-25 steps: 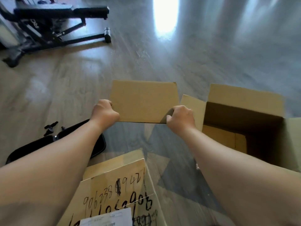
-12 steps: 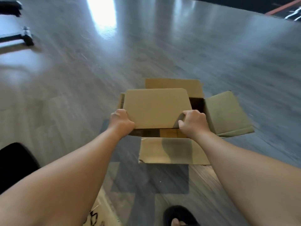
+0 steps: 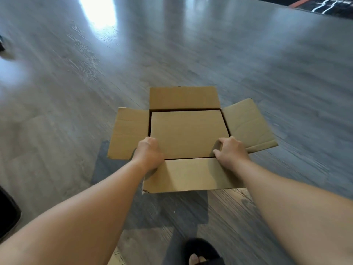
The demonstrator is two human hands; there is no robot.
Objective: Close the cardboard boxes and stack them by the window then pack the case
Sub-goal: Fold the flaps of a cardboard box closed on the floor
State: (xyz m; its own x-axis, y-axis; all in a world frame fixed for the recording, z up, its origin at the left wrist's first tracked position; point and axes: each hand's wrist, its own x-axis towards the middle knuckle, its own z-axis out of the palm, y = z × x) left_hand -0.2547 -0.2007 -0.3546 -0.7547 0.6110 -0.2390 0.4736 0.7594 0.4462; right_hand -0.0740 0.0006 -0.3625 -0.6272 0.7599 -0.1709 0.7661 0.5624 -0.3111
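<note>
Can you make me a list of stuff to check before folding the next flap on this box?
1. Left hand grips the cardboard panel: ok.
2. Right hand grips its other near corner: ok.
3. Panel lies flat across the opening of the box: ok.
4. Far flap, left flap and right flap folded in: not ok, all three are open.
5. Box sits flat on the floor: ok.
6. What is under the panel: cannot tell, it is hidden.
</note>
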